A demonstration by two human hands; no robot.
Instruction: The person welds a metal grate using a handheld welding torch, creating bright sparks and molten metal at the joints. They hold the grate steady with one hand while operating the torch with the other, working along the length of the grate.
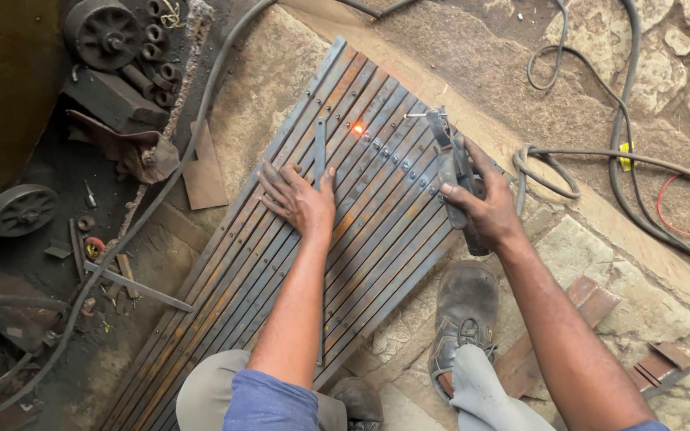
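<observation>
My left hand lies flat, fingers spread, on the rusty panel of parallel steel slats at frame centre, holding nothing. My right hand is closed around the dark welding electrode holder; an orange glowing spot sits upper centre on the slats.
</observation>
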